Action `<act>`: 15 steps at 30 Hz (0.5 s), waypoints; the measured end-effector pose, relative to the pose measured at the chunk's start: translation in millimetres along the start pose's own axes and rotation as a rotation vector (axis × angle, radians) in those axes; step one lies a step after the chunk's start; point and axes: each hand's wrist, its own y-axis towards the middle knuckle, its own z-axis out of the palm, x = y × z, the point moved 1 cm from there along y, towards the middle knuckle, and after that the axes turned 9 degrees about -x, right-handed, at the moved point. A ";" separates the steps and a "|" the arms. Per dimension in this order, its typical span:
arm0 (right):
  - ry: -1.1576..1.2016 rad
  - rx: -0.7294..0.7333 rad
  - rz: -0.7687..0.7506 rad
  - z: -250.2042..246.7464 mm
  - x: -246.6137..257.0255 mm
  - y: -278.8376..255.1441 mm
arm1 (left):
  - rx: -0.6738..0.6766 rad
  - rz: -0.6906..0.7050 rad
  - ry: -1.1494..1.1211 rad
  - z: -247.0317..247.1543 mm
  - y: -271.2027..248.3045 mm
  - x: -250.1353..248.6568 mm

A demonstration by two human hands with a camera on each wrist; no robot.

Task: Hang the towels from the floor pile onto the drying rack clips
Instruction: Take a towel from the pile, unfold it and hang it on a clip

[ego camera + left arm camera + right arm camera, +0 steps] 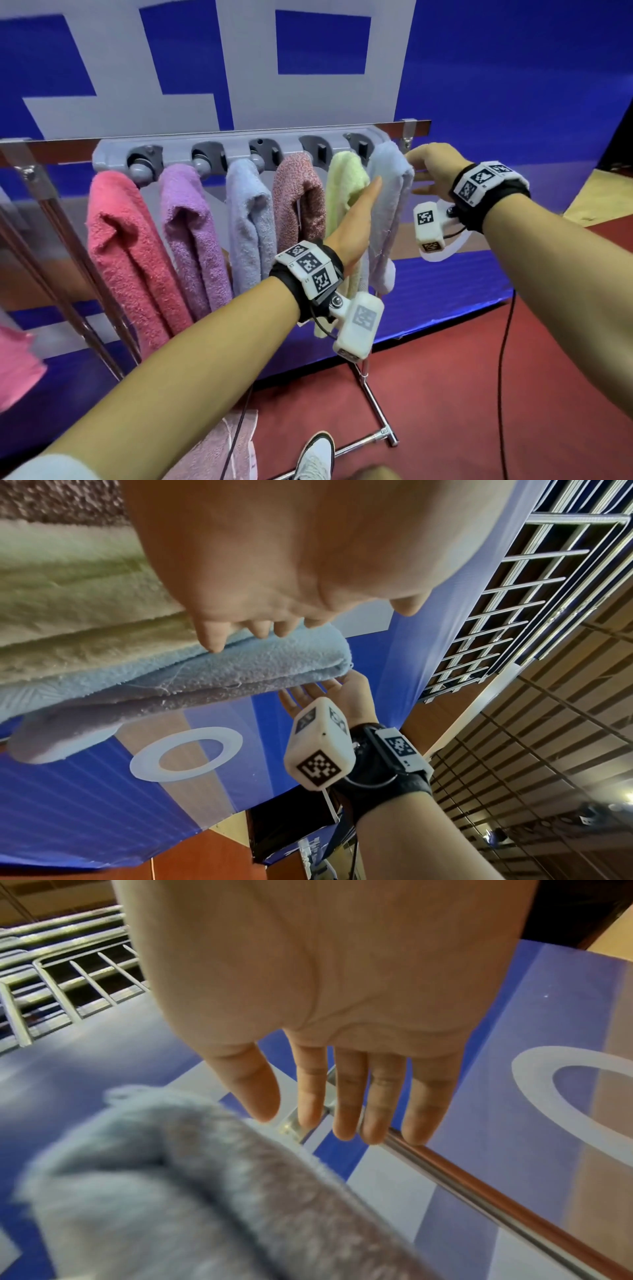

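Observation:
Several towels hang side by side from the grey clip rail (113, 152) on the drying rack: pink, purple, pale blue, speckled mauve, pale green (344, 178), and a light blue towel (388, 205) at the right end. My left hand (356, 219) is flat with straight fingers, slipped between the green and light blue towels (212, 666). My right hand (430, 168) is open just right of the light blue towel (164, 1177), fingers (346, 1096) straight near the rack's metal bar (479, 1196), holding nothing.
A pinkish towel (222, 445) lies on the red floor by my shoe (313, 457). Another pink cloth (17, 363) shows at the left edge. The rack's metal foot (376, 411) and a black cable (503, 394) cross the floor. A blue-and-white banner stands behind.

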 end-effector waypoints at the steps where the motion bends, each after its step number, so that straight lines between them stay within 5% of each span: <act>1: 0.006 -0.021 -0.028 -0.5 2.0 -2.7 | 0.027 -0.011 0.004 -0.1 -4.6 -2.6; 6: -0.117 -0.180 -0.296 -4.9 23.4 -27.6 | 0.101 -0.100 0.031 -5.7 -26.9 -15.1; 15: -0.346 -0.071 -0.490 11.8 59.7 -111.0 | 0.042 0.024 0.113 -57.8 -74.6 -63.2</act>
